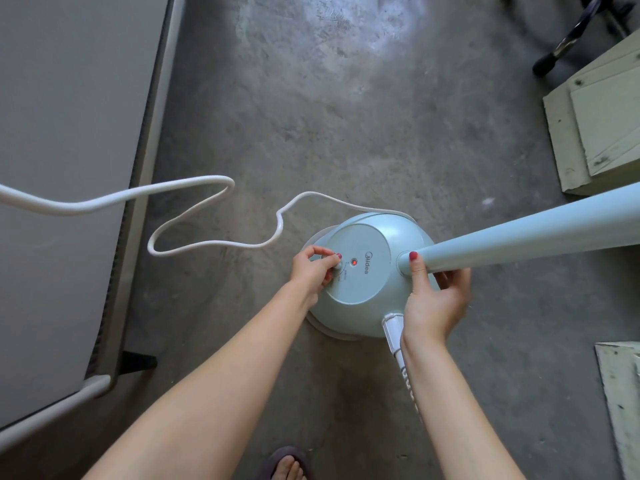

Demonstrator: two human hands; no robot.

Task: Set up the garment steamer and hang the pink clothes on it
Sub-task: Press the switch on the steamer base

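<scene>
The garment steamer point(367, 271), a pale blue round base, is seen standing on the concrete floor point(381, 133) near the middle of the view, with its pole point(526, 233) fitted into the base and rising toward the camera at the right. A small dial point(337, 265) on the top of the base is pinched by the fingers of the left hand point(313, 271), which are curled narrowly around it. The foot of the pole is gripped by the right hand point(434, 299), thumb laid along the front and fingers wrapped behind. A red light point(354, 262) just beside the dial is lit, so the steamer is judged to be powered and being switched or adjusted. A white cord point(194, 220) is looped across the floor from the back of the base toward the left edge, past a grey bed frame point(69, 168). A white hose point(398, 344) leaves the near side of the base.

The set-up is judged to be well advanced: base placed, pole mounted, power on. No pink clothes and no hanger head are shown, so the hanging part is taken as still to be done.
</scene>
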